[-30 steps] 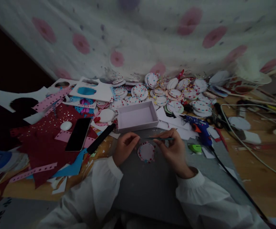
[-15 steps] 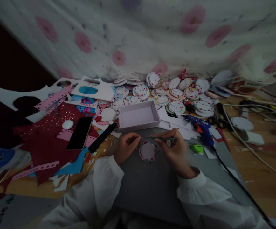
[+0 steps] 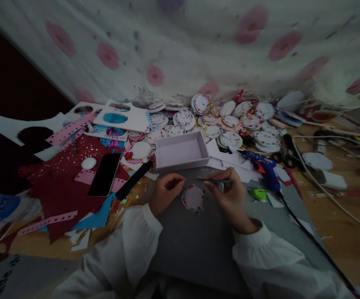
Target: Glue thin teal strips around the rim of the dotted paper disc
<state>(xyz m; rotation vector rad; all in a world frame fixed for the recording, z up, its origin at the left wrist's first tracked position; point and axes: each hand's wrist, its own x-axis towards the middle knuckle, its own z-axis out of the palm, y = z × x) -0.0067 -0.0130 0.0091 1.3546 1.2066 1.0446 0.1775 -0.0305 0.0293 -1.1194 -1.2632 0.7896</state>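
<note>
My right hand grips slim dark tweezers, their points directed left at my left hand. My left hand is closed in a pinch; what sits between its fingertips is too small to make out. Just below the gap between both hands, a round white disc edged with red and blue beads lies on the grey mat. Behind the hands stands an open pale box, and nothing shows inside it.
Beaded paper discs are heaped along the back. A blue glue gun with a cord and a green clip-like piece lie to the right. Leftward are a phone, a black stick-shaped object and red sparkly sheet.
Both hands hold nearly the same pose. The tweezers have shifted very slightly to the right, and the whole view has moved a little.
</note>
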